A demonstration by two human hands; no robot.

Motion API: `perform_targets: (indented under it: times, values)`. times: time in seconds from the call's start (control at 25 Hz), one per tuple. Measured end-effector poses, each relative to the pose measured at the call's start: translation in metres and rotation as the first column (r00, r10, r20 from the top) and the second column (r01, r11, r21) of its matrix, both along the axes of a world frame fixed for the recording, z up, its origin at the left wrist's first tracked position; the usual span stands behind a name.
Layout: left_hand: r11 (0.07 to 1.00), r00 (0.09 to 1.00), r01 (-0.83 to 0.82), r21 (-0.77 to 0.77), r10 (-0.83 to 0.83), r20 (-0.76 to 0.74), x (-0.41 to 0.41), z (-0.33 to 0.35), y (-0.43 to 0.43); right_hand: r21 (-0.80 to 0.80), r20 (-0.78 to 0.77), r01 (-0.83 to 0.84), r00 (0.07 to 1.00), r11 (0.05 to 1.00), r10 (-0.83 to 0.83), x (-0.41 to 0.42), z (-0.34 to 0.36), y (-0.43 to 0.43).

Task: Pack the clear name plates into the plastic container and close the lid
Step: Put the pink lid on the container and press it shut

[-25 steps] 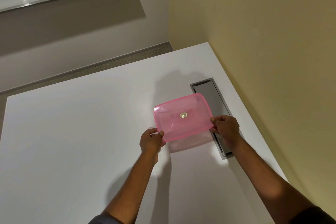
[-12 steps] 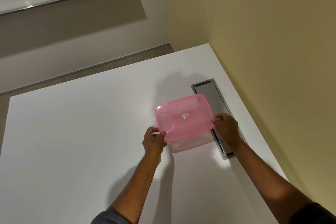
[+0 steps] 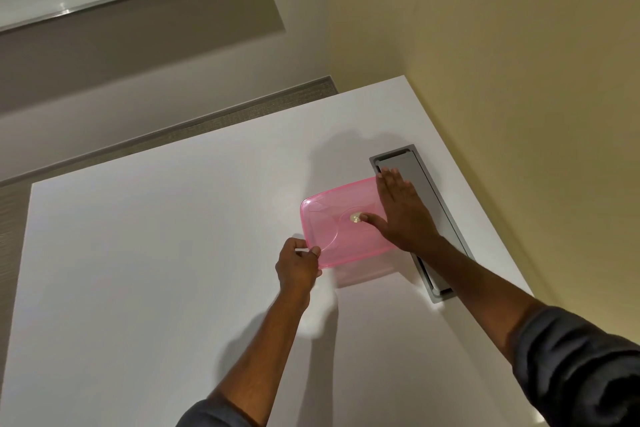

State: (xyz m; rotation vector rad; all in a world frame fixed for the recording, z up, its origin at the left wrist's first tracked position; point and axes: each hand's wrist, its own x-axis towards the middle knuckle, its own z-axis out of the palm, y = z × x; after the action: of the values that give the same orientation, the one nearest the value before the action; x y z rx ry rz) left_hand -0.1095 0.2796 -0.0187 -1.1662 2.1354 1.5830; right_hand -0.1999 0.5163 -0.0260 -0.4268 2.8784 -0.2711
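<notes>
Now pink lid (image 3: 341, 232) sits on the container: right hand (image 3: 401, 215) flat, fingers spread on top; left hand (image 3: 298, 263) fingers pinch its near-left corner.

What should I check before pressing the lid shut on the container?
1. Pink lid lies over the container: ok.
2. Right hand flat on the lid's right side: ok.
3. Left hand pinches the near left corner: ok.
4. Lid seated all round the rim: cannot tell.
5. Name plates inside: cannot tell, nothing shows through the lid.
6. Container clear of the grey cable hatch in the table: not ok, its right edge seems to overlap it.
</notes>
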Motion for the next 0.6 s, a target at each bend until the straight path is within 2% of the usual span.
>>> perform_targets:
  times: [0.08,0.12,0.2,0.32,0.48,0.52,0.6]
  values:
    - [1.000,1.000,0.006,0.004,-0.006,0.008,0.000,0.003,0.002,0.007,-0.059,-0.006,0.998,1.000,0.006,0.001,-0.004,-0.002]
    - [0.997,0.998,0.059,-0.058,-0.060,-0.011,0.000,0.003,0.005,0.003,-0.083,-0.006,0.997,1.000,0.006,0.002,-0.007,-0.002]
    - [0.940,0.969,0.198,-0.277,-0.231,-0.092,0.002,0.005,0.015,-0.010,-0.105,-0.004,0.995,1.000,0.003,0.002,-0.011,-0.001]
    - [0.706,0.843,0.365,-0.607,-0.527,-0.105,-0.010,0.002,0.032,-0.021,-0.119,-0.007,0.993,1.000,0.005,0.001,-0.015,0.000]
    - [0.413,0.673,0.569,-0.711,-0.731,0.114,-0.049,-0.017,0.034,-0.048,-0.141,-0.007,0.990,0.999,0.000,-0.001,-0.022,0.002]
    - [0.373,0.653,0.578,-0.726,-0.744,0.138,-0.054,-0.025,0.033,-0.058,-0.148,-0.001,0.989,0.998,-0.008,-0.001,-0.024,0.003]
    - [0.349,0.659,0.549,-0.760,-0.740,0.136,-0.056,-0.036,0.032,-0.077,-0.163,-0.002,0.987,0.997,-0.011,-0.001,-0.030,0.004]
